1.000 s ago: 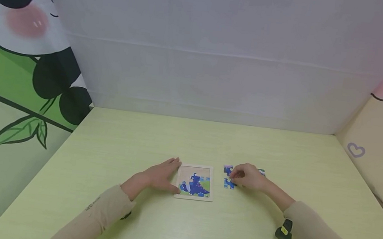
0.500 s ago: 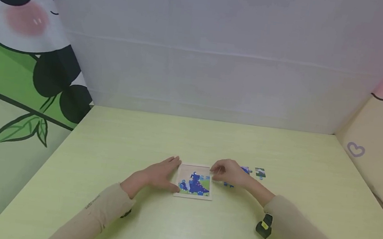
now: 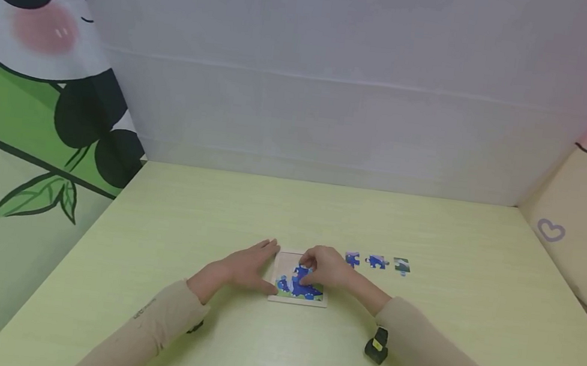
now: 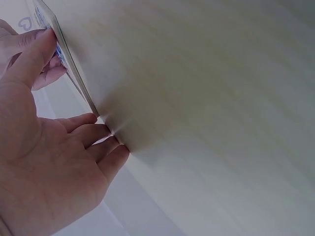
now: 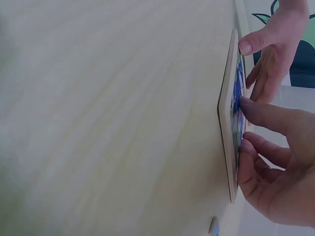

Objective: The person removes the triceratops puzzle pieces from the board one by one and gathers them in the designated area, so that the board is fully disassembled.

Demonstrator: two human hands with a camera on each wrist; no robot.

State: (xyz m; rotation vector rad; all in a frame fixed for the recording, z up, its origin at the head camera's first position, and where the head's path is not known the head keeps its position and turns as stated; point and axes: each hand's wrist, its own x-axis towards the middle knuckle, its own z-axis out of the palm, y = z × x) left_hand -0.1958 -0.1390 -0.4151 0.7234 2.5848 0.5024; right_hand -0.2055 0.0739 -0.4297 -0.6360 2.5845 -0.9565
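Note:
A square wooden puzzle tray lies on the table, partly filled with a blue dinosaur picture. My left hand rests along its left side, fingers extended, with the thumb on the tray's near left corner. Over the picture, my right hand pinches a puzzle piece between thumb and bent fingers; the fingers mostly hide it. In the right wrist view the right thumb and fingertips are down at the tray's face. Bare wood shows in the tray's upper part.
Three loose pieces lie in a row right of the tray: a purple-blue piece, a blue piece and a green-grey piece. Another piece edge shows low in the right wrist view. A grey wall closes the table's far side.
My right hand has moved left from the loose pieces, past the tray's right edge, onto the picture. The row of pieces is uncovered now. My left hand stays in place.

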